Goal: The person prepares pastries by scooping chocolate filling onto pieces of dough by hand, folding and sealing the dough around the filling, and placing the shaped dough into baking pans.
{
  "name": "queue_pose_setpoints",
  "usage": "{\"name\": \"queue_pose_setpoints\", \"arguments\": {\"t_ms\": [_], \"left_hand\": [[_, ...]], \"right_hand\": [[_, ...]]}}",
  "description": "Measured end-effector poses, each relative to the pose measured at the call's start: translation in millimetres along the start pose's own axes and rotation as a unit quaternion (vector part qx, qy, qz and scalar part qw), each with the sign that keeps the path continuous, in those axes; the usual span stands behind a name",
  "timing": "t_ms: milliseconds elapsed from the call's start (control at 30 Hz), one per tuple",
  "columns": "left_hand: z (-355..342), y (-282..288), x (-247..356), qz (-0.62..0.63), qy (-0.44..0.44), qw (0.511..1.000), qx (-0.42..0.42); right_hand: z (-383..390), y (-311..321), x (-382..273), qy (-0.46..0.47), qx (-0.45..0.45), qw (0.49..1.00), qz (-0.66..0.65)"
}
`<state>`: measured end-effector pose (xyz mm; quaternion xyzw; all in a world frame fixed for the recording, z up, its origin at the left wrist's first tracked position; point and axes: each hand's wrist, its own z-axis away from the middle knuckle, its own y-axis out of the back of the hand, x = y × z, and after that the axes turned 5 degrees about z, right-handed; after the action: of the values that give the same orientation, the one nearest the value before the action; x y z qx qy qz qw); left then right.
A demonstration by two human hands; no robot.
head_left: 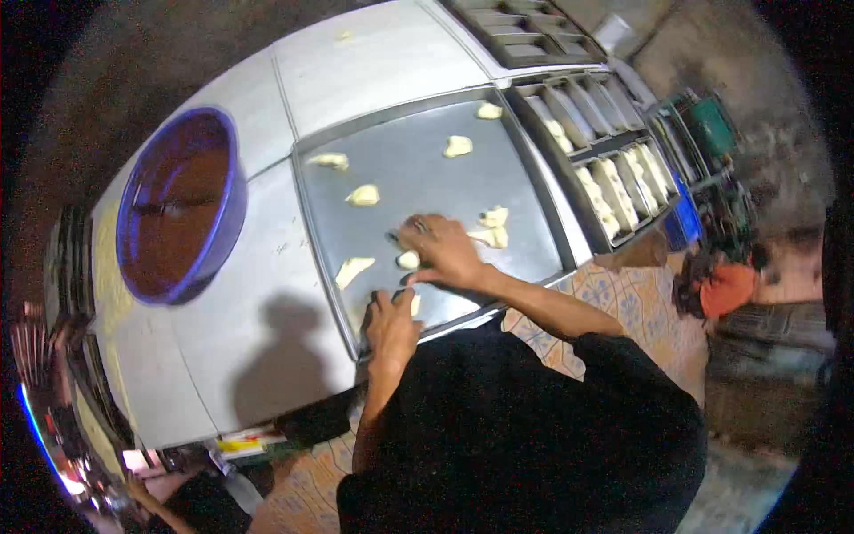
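Note:
Above a wide grey metal tray (427,169), my right hand (445,252) has its fingers spread and slightly blurred. A small pale dough piece (408,260) shows between its thumb and fingers. My left hand (391,327) is at the tray's near edge, its fingers curled over another dough piece (415,305) that is mostly hidden. To the left lies a stretched dough piece (354,271). A small dough cluster (492,230) sits just right of my right hand. Farther up the tray are a rounded dough lump (363,195), a flatter piece (333,161) and two lumps near the far edge.
A purple basin (233,214) with a brownish inside stands on the white table (258,329) at left. Along the right edge are loaf pans (569,160), several holding rows of dough. More dark pans (525,31) lie at the far end. Another person's arm (156,503) shows at lower left.

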<state>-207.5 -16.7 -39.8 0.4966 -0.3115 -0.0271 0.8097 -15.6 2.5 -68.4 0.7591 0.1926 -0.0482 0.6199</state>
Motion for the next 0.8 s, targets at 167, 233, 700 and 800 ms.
{"name": "queue_pose_setpoints", "arguments": {"t_ms": [167, 233, 700, 800], "left_hand": [[-18, -35, -53, 0.193, -0.059, 0.978, 0.057], [-24, -47, -63, 0.36, -0.065, 0.929, 0.064], [-32, 7, -6, 0.804, 0.029, 0.585, 0.1], [-62, 5, 7, 0.832, -0.024, 0.553, 0.044]], "right_hand": [[-16, -35, 8, -0.038, 0.013, 0.988, -0.149], [-17, -28, 27, -0.187, 0.017, 0.906, -0.379], [-65, 145, 321, -0.348, 0.169, 0.846, -0.367], [-63, 105, 390, -0.364, 0.171, 0.902, -0.158]]}}
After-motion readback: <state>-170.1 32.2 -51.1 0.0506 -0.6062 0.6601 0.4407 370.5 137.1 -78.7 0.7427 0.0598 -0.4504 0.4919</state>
